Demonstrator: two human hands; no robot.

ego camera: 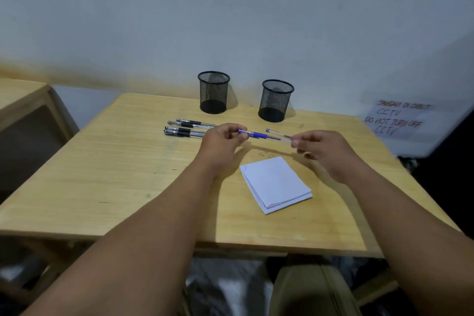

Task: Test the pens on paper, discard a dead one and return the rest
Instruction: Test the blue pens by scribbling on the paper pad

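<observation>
A blue pen (259,135) is held level above the table between both hands. My left hand (220,140) pinches its left end and my right hand (315,147) pinches its clear right end. Just behind it lies a second blue pen (275,132) on the table. Several black pens (188,128) lie side by side at the left, partly hidden by my left hand. A folded white paper (275,185) rests on the table below my hands. Two black mesh cups stand at the back, one on the left (213,92) and one on the right (275,100).
The wooden table (128,174) stands against a pale wall. A handwritten CCTV notice (397,118) hangs at the right. Another wooden table (23,95) sits at the far left. A chair back (313,287) shows below the table's front edge.
</observation>
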